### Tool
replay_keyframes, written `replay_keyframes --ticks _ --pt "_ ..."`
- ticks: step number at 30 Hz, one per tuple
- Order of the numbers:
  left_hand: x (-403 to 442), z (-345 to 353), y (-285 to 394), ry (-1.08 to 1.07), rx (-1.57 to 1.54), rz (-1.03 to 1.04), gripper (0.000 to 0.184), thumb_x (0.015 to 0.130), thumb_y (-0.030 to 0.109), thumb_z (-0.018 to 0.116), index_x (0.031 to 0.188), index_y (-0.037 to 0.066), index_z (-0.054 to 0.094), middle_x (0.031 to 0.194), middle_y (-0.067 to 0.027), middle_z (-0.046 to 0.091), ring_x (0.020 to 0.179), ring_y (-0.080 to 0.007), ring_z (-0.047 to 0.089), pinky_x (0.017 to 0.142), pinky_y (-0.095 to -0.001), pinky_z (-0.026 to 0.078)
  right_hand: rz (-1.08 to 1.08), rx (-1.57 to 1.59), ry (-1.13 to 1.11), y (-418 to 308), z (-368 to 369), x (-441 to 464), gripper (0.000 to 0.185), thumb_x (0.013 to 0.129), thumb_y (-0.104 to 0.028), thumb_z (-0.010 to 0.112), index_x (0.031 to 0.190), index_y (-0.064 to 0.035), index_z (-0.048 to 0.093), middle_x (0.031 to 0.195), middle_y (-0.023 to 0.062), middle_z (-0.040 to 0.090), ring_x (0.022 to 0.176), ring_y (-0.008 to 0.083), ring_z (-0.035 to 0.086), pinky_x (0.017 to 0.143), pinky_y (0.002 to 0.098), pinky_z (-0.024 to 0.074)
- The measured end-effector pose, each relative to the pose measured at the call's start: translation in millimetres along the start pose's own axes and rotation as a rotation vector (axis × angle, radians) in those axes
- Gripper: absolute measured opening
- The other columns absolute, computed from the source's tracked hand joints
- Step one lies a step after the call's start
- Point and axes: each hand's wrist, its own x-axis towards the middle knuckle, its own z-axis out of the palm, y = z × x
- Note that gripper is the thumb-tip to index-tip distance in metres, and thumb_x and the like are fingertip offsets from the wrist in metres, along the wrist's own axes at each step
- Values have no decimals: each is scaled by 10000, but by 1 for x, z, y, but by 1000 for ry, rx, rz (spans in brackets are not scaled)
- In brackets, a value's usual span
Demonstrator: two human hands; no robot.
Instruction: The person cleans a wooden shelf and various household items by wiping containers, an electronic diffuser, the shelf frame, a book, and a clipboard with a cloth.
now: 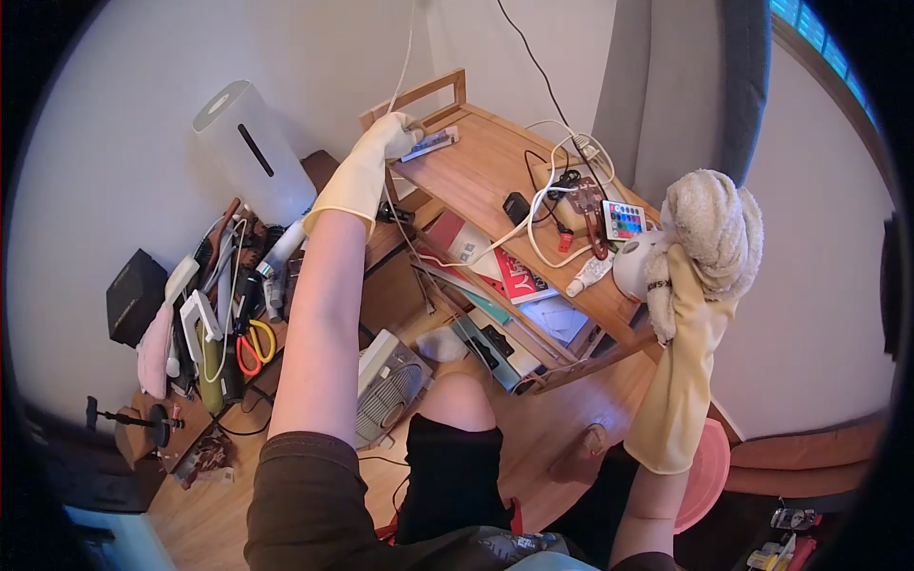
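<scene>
In the right hand (693, 300), a bunched, pale towel (714, 233) is grasped from below, above the right end of the wooden tabletop (471, 176). The left hand (388, 138) is placed at the far left end, its fingers curled at a flat packet (432, 144); whether the packet is pinched or only touched by that grip cannot be told. Both hands are covered by cream rubber gloves (the cuffs reach past the wrists). Just beside the towel, a white rounded object (632, 268) is seen, with a white tube (590, 275) and a small remote (624, 220) near it. Between the packet and the remote, a black adapter (516, 207) and tangled white cables (536, 217) are spread. Below the tabletop, books (519, 278) are kept on a shelf.
</scene>
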Motion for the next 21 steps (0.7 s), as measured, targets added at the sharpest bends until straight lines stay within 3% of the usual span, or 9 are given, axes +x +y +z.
replay_keyframes --ticks 21 --pt "-11 -2 12 -8 -87 0 207 995 153 628 1114 94 786 923 -52 791 826 -108 692 793 -303 555 27 -42 -2 7 -9 -1 596 905 22 748 1458 15 525 1251 116 698 1078 179 688 939 318 559"
